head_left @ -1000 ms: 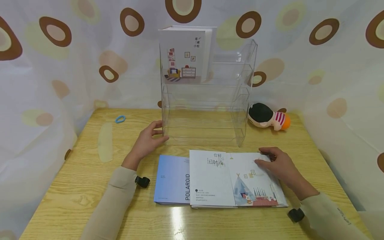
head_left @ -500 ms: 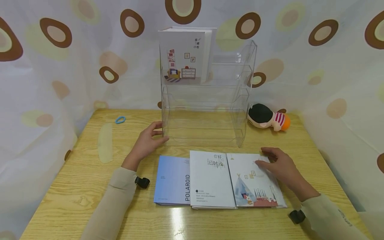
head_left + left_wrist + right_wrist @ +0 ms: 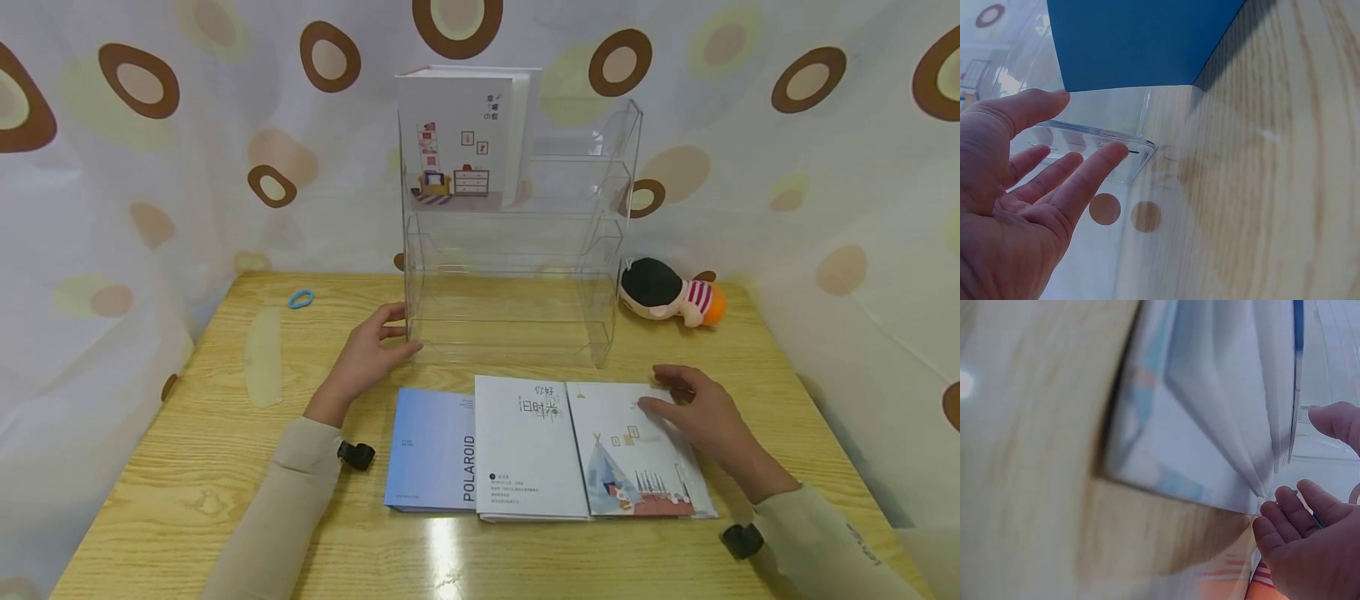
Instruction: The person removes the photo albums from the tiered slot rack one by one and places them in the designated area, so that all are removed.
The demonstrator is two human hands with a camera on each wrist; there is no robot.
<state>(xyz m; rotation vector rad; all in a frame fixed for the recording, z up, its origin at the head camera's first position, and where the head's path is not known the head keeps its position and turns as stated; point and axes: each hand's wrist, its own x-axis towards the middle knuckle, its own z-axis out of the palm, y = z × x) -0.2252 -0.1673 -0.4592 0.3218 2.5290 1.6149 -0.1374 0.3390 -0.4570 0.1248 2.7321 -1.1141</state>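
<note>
My left hand [image 3: 371, 354] touches the left side of a clear acrylic display rack [image 3: 510, 333], thumb toward its front and fingers along its side. In the left wrist view its fingers are nearly straight around the rack's corner. My right hand [image 3: 701, 412] rests at the upper right corner of a white album with a drawn tent [image 3: 622, 475]. Loosely fanned pages [image 3: 1222, 394] show in the right wrist view, fingertips right at their corner. To the left lies a white album with black Chinese lettering [image 3: 528, 450], overlapping a blue POLAROID album [image 3: 431, 450].
Another white album [image 3: 457, 133] with a drawn armchair and dresser stands in the rack's top tier. Behind the right hand lies a plush doll [image 3: 667, 292], close to the rack. A blue ring [image 3: 301, 298] sits at the back left of the wooden table [image 3: 187, 467].
The right hand has shifted very slightly right, and a dark gap now shows along the left edge of the tent album. My left hand stays at the rack.
</note>
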